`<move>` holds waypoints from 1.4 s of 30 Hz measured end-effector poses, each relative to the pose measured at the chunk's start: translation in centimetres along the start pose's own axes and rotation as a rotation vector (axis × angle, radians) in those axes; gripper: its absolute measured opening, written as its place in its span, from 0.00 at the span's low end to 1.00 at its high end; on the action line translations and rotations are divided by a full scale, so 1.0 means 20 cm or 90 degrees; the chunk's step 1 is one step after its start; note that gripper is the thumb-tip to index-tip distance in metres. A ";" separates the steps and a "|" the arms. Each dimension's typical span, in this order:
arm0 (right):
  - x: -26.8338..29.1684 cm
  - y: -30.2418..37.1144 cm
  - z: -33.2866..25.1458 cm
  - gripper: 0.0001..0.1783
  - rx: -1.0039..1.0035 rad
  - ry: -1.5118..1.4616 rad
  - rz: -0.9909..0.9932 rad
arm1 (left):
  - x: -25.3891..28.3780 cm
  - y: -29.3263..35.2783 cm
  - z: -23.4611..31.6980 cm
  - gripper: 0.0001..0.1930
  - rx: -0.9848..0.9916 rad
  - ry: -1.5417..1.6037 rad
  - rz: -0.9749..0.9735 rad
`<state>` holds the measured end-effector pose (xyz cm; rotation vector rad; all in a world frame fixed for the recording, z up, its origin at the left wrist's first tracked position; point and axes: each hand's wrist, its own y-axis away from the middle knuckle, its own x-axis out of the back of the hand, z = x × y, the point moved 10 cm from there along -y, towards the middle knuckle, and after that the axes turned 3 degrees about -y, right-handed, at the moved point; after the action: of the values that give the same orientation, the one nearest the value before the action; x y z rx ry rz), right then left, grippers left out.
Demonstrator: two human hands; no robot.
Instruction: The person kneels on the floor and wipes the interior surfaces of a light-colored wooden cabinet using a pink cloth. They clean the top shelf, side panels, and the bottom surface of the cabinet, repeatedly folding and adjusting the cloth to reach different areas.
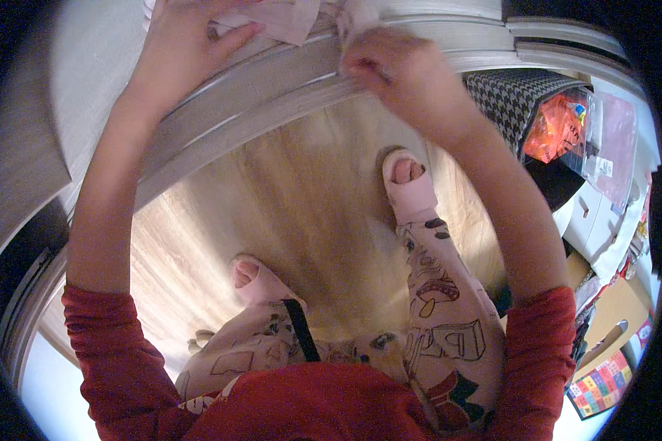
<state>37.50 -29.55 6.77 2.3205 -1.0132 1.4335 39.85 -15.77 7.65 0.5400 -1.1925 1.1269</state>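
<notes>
Along the top edge of the view lies a thin pale pink cloth (290, 20), partly cut off by the frame. My left hand (180, 55) rests at its left end, thumb stretched away from the fingers; some fingertips are out of view. To the right, my right hand (393, 70) is closed, with a bunched bit of the cloth (354, 16) at its fingers, slightly blurred. Both hands are over the pale grey wood-grain edge of a piece of furniture (250, 95), which has several stepped ledges.
Below are the wooden floor (301, 191) and my feet in pale pink slippers (412, 187). On the right stand a houndstooth bag (504, 95) with an orange package (557, 128), a clear plastic bag (610, 143), white drawers (592, 213) and a colourful chart (602, 386).
</notes>
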 end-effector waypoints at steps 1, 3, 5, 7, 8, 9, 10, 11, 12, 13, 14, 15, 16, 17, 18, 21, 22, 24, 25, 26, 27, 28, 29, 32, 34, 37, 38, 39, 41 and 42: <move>0.00 0.02 0.09 0.05 -0.076 0.017 -0.034 | -0.01 0.01 -0.03 0.17 -0.008 0.030 -0.002; 0.06 0.05 0.11 0.05 -0.119 -0.015 -0.004 | -0.03 0.03 -0.06 0.17 -0.006 0.074 -0.008; 0.07 0.05 0.09 0.05 -0.111 0.031 0.001 | -0.04 0.05 -0.09 0.17 0.013 0.104 -0.018; -0.01 0.01 0.00 0.05 -0.055 0.048 -0.005 | -0.03 0.03 -0.05 0.17 0.005 0.071 -0.035; -0.04 -0.01 -0.03 0.05 -0.024 0.053 -0.008 | -0.02 0.03 -0.04 0.17 0.005 0.051 -0.045; -0.07 -0.03 -0.01 0.06 -0.033 0.024 -0.048 | 0.01 0.05 -0.04 0.16 0.001 0.019 -0.032; -0.05 -0.01 0.03 0.06 -0.064 0.054 -0.052 | 0.03 0.07 -0.03 0.16 -0.010 -0.003 -0.017; 0.00 0.03 0.09 0.06 -0.094 0.083 -0.055 | 0.04 0.08 -0.02 0.16 -0.020 -0.025 -0.002; 0.06 0.07 0.15 0.07 -0.119 0.111 -0.054 | 0.06 0.08 -0.04 0.15 -0.005 -0.027 -0.007; 0.14 0.13 0.23 0.06 -0.131 0.113 -0.011 | 0.06 0.08 -0.06 0.15 0.005 -0.021 -0.009; 0.21 0.18 0.31 0.06 -0.136 0.106 0.034 | 0.06 0.09 -0.09 0.14 0.021 -0.023 -0.016; 0.24 0.19 0.33 0.06 -0.136 0.114 0.030 | 0.06 0.10 -0.10 0.14 0.006 -0.011 -0.006; 0.27 0.19 0.35 0.06 -0.135 0.123 0.026 | 0.04 0.12 -0.13 0.14 -0.009 0.001 0.004; 0.29 0.18 0.36 0.07 -0.133 0.131 0.021 | 0.04 0.14 -0.14 0.14 -0.024 0.012 0.015; 0.29 0.18 0.36 0.06 -0.143 0.141 0.026 | 0.04 0.14 -0.15 0.13 -0.028 0.040 0.015; 0.25 0.19 0.33 0.06 -0.161 0.178 0.012 | 0.05 0.15 -0.16 0.13 -0.035 0.093 0.019; 0.21 0.16 0.28 0.06 -0.152 0.141 0.014 | 0.05 0.14 -0.16 0.13 -0.032 0.088 0.022; 0.10 0.09 0.14 0.07 -0.127 0.062 0.016 | 0.06 0.13 -0.14 0.13 -0.066 0.081 0.041; 0.06 0.05 0.05 0.08 -0.082 0.067 0.013 | 0.04 0.10 -0.16 0.13 -0.106 0.082 0.058; 0.05 0.04 0.04 0.08 -0.092 0.058 0.008 | 0.03 0.10 -0.16 0.13 -0.145 0.081 0.073; 0.04 0.04 0.05 0.08 -0.101 0.043 0.005 | 0.03 0.09 -0.19 0.13 -0.102 0.111 0.078; 0.05 0.04 0.06 0.08 -0.113 0.038 0.001 | 0.04 0.07 -0.20 0.13 -0.064 0.146 0.091; 0.06 0.05 0.08 0.08 -0.123 0.027 0.006 | 0.06 0.06 -0.22 0.12 -0.025 0.179 0.104; 0.18 0.15 0.25 0.07 -0.146 0.137 0.011 | 0.07 0.03 -0.16 0.13 -0.080 0.188 0.083; 0.29 0.23 0.39 0.07 -0.198 0.141 0.029 | 0.09 0.05 -0.16 0.15 -0.070 0.179 0.104; 0.41 0.33 0.57 0.06 -0.219 0.246 0.007 | 0.13 0.09 -0.17 0.14 0.008 0.297 0.041; 0.44 0.36 0.64 0.06 -0.220 0.274 0.008 | 0.14 0.12 -0.18 0.14 0.043 0.359 0.003; 0.48 0.40 0.70 0.06 -0.225 0.288 0.010 | 0.15 0.18 -0.19 0.14 0.056 0.276 0.033; 0.56 0.43 0.79 0.06 -0.231 0.323 0.014 | 0.19 0.34 -0.23 0.14 0.085 0.113 0.100; 0.58 0.44 0.83 0.07 -0.255 0.388 -0.004 | 0.22 0.37 -0.22 0.13 0.083 0.120 0.111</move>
<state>46.54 -49.72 7.21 1.4706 -0.9815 1.6061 34.99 -7.47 8.53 0.4243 -1.0219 1.3812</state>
